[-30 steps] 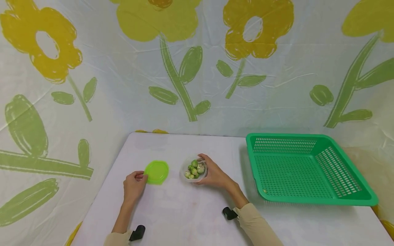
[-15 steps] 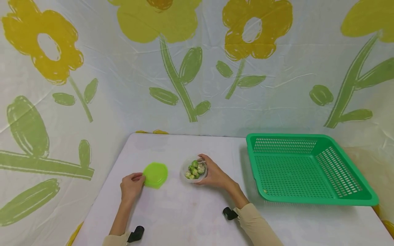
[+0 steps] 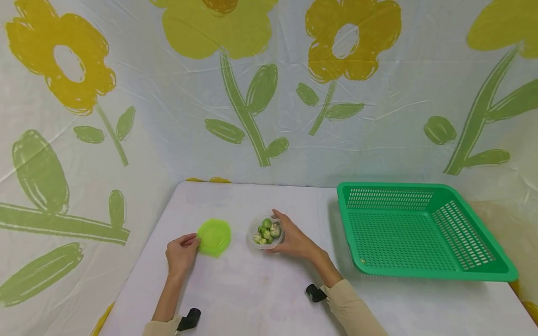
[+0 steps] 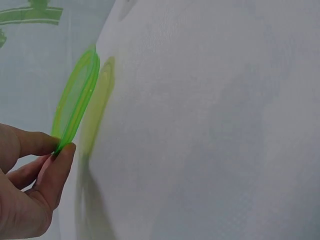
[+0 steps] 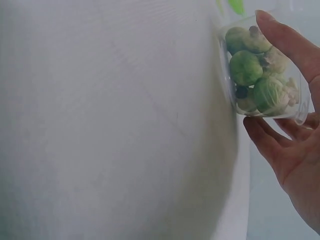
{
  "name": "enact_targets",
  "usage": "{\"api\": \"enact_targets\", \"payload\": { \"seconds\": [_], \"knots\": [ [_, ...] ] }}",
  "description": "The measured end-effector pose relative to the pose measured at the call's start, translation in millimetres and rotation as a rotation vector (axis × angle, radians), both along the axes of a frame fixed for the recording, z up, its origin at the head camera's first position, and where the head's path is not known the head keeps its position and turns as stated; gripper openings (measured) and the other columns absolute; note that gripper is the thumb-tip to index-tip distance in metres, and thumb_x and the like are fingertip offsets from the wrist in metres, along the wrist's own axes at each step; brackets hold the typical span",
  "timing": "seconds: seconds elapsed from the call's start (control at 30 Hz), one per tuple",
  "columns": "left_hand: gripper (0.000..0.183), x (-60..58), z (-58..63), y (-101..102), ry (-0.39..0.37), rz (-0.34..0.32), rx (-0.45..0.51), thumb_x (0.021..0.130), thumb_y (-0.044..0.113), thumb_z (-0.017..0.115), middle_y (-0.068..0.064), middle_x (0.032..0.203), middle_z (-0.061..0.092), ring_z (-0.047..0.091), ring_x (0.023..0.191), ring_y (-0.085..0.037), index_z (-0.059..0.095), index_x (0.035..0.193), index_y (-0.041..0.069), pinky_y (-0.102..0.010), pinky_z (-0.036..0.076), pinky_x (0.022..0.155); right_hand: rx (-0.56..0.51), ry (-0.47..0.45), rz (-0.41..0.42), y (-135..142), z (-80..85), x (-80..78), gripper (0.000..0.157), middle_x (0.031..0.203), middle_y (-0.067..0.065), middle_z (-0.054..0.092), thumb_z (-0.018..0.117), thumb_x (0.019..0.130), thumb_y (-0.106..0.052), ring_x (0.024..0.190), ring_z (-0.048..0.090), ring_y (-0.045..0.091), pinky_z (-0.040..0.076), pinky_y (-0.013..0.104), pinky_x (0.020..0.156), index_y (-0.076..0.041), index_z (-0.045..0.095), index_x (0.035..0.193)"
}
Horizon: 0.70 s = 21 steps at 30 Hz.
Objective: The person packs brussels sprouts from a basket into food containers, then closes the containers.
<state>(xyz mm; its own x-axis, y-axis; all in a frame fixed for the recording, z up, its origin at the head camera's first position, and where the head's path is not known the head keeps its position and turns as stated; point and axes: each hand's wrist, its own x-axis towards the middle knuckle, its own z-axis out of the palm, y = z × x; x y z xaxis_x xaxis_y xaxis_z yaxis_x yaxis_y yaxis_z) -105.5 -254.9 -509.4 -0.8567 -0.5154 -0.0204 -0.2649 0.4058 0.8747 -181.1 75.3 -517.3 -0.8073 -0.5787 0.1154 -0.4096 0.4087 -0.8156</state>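
My left hand point(image 3: 182, 254) pinches the edge of a translucent lime-green lid point(image 3: 215, 237) between thumb and fingers. In the left wrist view the lid point(image 4: 75, 100) is raised off the table, its shadow beside it. My right hand point(image 3: 295, 238) grips the side of a small clear plastic container point(image 3: 251, 238), thumb on one side and fingers on the other. Several Brussels sprouts point(image 3: 265, 232) lie inside it, and its top is uncovered. Through the container's wall in the right wrist view, the Brussels sprouts point(image 5: 246, 68) look green and whitish.
A large green plastic basket point(image 3: 399, 240) with slotted walls stands at the right of the white table point(image 3: 260, 298). Behind the table hangs a cloth point(image 3: 176, 107) printed with yellow flowers. Each wrist carries a small black camera point(image 3: 316, 293).
The lid dipped slightly toward me and left, then came back a little up and right with my left hand, its tilt changed. My right hand and the container have hardly moved.
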Motion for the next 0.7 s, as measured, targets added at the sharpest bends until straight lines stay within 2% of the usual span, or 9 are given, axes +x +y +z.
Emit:
{"api": "enact_targets", "payload": {
  "seconds": [0.23, 0.5, 0.7],
  "knots": [
    [0.025, -1.2, 3.0, 8, 0.013, 0.017, 0.006, 0.094, 0.009, 0.072, -0.021, 0.101, 0.075, 0.060, 0.072, 0.004, 0.075, 0.113, -0.007, -0.005, 0.048, 0.062, 0.039, -0.014, 0.004, 4, 8.8, 4.6, 0.119, 0.159, 0.020, 0.033, 0.095, 0.075, -0.028, 0.150, 0.030, 0.036, 0.030, 0.055, 0.121, 0.000, 0.018, 0.162],
    [0.025, -5.4, 8.9, 18, 0.038, 0.016, 0.034, 0.094, 0.009, 0.072, -0.021, 0.101, 0.074, 0.061, 0.074, 0.000, 0.075, 0.113, -0.006, -0.005, 0.048, 0.063, 0.069, -0.042, 0.015, 12, 17.7, 13.6, 0.123, 0.163, 0.017, 0.022, 0.094, 0.076, -0.039, 0.152, 0.024, 0.035, 0.034, 0.058, 0.118, -0.010, 0.015, 0.165],
    [0.024, -6.9, 16.3, 27, 0.067, 0.023, 0.121, 0.093, 0.007, 0.073, -0.016, 0.097, 0.075, 0.062, 0.070, 0.004, 0.075, 0.113, -0.006, -0.009, 0.053, 0.064, 0.055, 0.029, -0.030, 14, 21.0, 19.0, 0.107, 0.162, 0.015, 0.026, 0.085, 0.084, -0.044, 0.148, 0.032, 0.035, 0.037, 0.057, 0.116, -0.009, 0.021, 0.163]
  ]
}}
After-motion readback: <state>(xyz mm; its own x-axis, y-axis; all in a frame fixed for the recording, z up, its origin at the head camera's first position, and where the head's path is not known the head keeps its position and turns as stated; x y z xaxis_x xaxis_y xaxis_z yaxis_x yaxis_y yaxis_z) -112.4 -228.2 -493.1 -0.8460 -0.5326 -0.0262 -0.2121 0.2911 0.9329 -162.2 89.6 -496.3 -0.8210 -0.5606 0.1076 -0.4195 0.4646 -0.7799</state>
